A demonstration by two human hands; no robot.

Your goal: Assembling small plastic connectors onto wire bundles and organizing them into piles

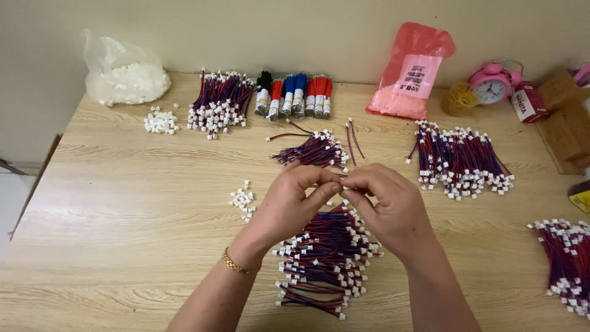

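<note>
Several heaps of finished leads (329, 261) with white plugs lie across the table (123, 233): below the hands, upper centre, right and far right. Both the left hand (295, 200) and right hand (387, 203) are pinched shut on one thin wire (342, 186) mid-frame. Loose plugs (243, 200) at centre left and taped wire bundles (295, 95) at the top remain, so much seems left.

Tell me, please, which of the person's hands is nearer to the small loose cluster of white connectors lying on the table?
Left. The left hand is just right of the white connectors, with a small gap. The right hand is farther right, beyond the left hand.
</note>
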